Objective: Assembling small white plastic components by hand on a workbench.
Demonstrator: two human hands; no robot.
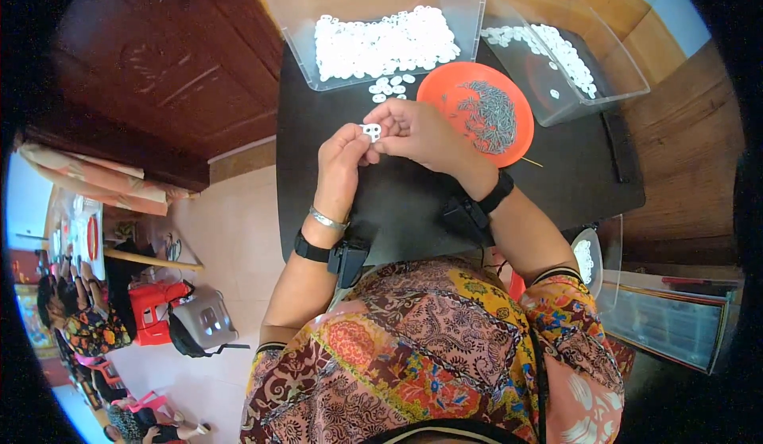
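Over the black table [405, 210], my left hand [338, 158] pinches a small white oval plastic piece with dark holes [372, 132] between thumb and fingers. My right hand [421, 136] meets it from the right, thumb and fingers closed together at the piece's edge; whether they also grip something small is hidden. Just beyond my right hand lies an orange-red plate [430, 86] with a heap of small grey metal screws or pins [494, 118]. Several loose white ovals [387, 86] rest on the table ahead of my hands.
At the far edge stands a clear bin [278, 15] heaped with white ovals. Another clear bin [624, 86], holding more, is at the far right. A thin yellow stick [532, 162] pokes out by the plate. Other people [91, 325] are at the far left, near a grey-backed chair [208, 321].
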